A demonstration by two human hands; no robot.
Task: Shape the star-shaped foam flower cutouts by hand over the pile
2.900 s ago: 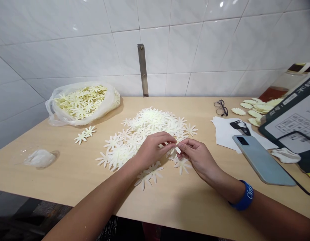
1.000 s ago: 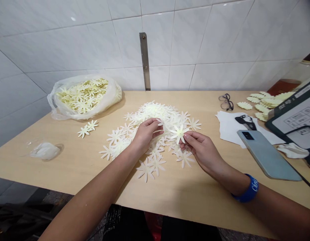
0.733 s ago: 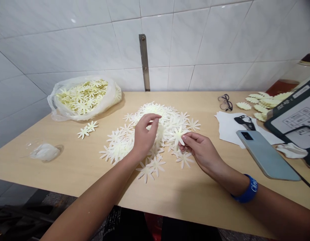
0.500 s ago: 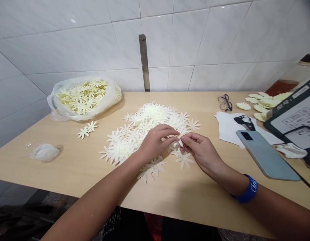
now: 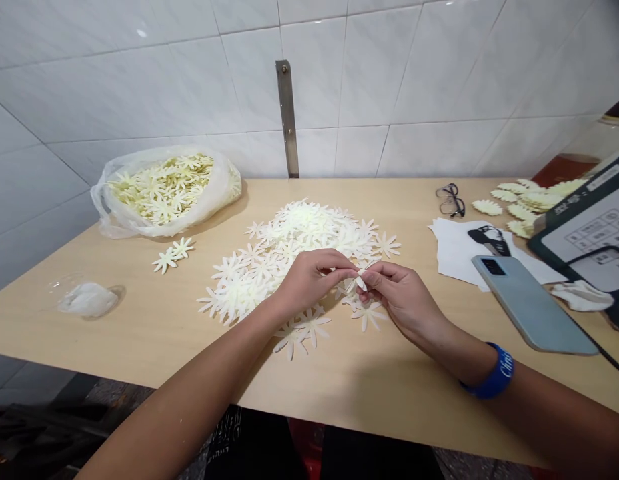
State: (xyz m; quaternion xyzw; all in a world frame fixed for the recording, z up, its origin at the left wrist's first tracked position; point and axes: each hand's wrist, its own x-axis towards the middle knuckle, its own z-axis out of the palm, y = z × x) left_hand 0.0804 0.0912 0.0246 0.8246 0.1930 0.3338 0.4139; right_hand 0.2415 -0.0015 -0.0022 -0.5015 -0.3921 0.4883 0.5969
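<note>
A small pale flower piece (image 5: 361, 281) is pinched between my two hands at the right front of a white flower pile (image 5: 304, 230). My left hand (image 5: 317, 279) grips its left side with thumb and fingers pressed together. From the right, my right hand (image 5: 402, 290) pinches the same piece, its lower fingers curled beneath. The fingertips of both hands nearly meet, and they hide part of the piece. Loose white flower cutouts (image 5: 290, 339) lie on the table just below my left wrist.
An open plastic bag (image 5: 229, 190) of yellowish flowers stands at the back left, with two flowers (image 5: 165, 260) before it. A clear dish (image 5: 120, 293) holds white material. Right: glasses (image 5: 450, 200), paper (image 5: 447, 247), phone (image 5: 537, 307), dark-framed board (image 5: 589, 220), leaf-like cutouts (image 5: 537, 200).
The fingers of my left hand have closed more tightly around the flower piece, and the piece has turned slightly. The whole view has shifted a little.
</note>
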